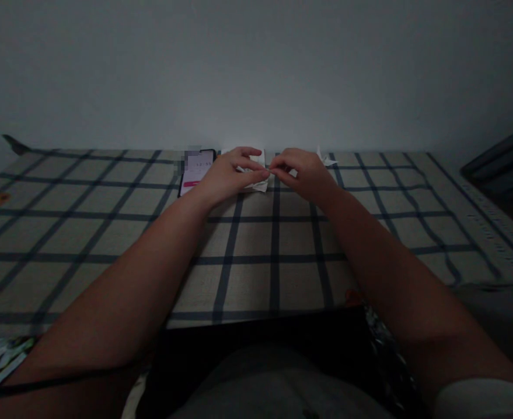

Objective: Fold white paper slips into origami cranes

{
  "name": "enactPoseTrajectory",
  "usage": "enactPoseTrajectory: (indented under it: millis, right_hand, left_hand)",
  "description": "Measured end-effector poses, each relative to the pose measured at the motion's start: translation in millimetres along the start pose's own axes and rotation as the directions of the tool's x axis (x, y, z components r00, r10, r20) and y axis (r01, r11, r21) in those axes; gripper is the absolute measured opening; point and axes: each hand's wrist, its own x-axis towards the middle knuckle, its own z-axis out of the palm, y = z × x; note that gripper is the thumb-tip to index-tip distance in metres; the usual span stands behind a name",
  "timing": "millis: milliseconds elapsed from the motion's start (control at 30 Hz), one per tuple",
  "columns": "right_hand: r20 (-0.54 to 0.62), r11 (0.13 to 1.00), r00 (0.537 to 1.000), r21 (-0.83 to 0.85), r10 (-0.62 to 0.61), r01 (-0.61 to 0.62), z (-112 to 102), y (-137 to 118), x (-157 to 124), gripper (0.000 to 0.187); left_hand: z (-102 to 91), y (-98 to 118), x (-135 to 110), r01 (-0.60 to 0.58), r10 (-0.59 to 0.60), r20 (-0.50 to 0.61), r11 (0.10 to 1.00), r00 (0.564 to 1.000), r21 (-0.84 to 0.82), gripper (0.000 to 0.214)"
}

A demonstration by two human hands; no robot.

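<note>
Both my arms reach forward over a checked cloth [248,244] toward the wall. My left hand [232,171] and my right hand [302,171] meet at the fingertips, each pinching a piece of white folded paper [259,174] that rests on the cloth between them. Part of the paper is hidden under my fingers. A small white folded paper shape [326,157] lies just behind my right hand.
A phone [196,170] with a lit screen lies on the cloth just left of my left hand. A dark object [501,163] sits at the far right edge. Paper scraps [3,355] lie at the lower left. A plain wall rises behind.
</note>
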Motion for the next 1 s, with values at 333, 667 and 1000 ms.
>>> enactPoseTrajectory:
  millis: [333, 667, 1000]
  right_hand:
    - [-0.092, 0.998, 0.995, 0.06, 0.037, -0.031, 5.7, -3.6, 0.0, 0.011]
    - [-0.067, 0.996, 0.995, 0.052, 0.07, -0.067, 2.0, -4.8, 0.2, 0.013]
    - [-0.086, 0.999, 0.996, 0.031, 0.029, -0.026, 1.5, -8.6, 0.4, 0.012]
  left_hand:
    - [2.0, -1.7, -0.7, 0.066, -0.052, 0.073, 0.975, 0.996, -0.214, 0.029]
    - [-0.6, 1.0, -0.6, 0.004, -0.001, 0.04, 0.998, 0.999, -0.07, 0.025]
    - [-2.3, 3.8, 0.9, -0.129, 0.133, -0.026, 0.986, 0.991, 0.106, 0.011]
